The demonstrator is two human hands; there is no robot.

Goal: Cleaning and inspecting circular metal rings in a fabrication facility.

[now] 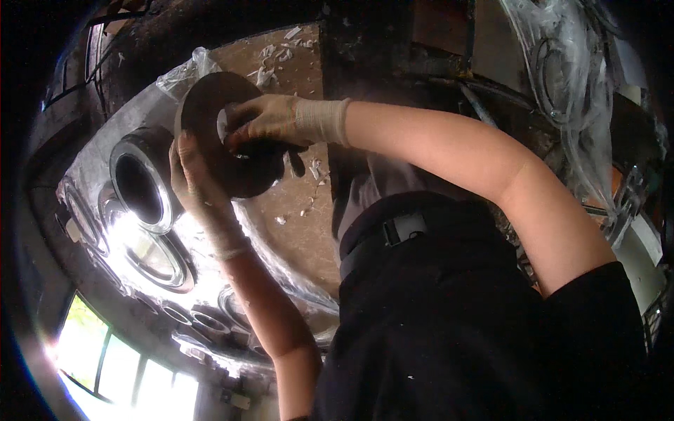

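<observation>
A dark, thick disc with a central hole [203,105] is held tilted above the bench. My left hand [193,175], in a pale work glove, grips its near left rim, fingers along the outer edge. At the centre hole is my right hand [270,123], gloved as well, with its fingers curled inward. Whatever those fingers hold is hidden; a small dark end [297,165] shows below that hand, and its kind is unclear. A pale patch shows within the hole, beside the right fingertips.
The brown bench top [295,217] carries pale shavings [267,70]. Left of my hands, a large metal-rimmed ring [144,179] and several others stand on clear plastic sheeting [105,140]. More plastic [576,105] hangs at the right. Bright windows [119,365] are at lower left.
</observation>
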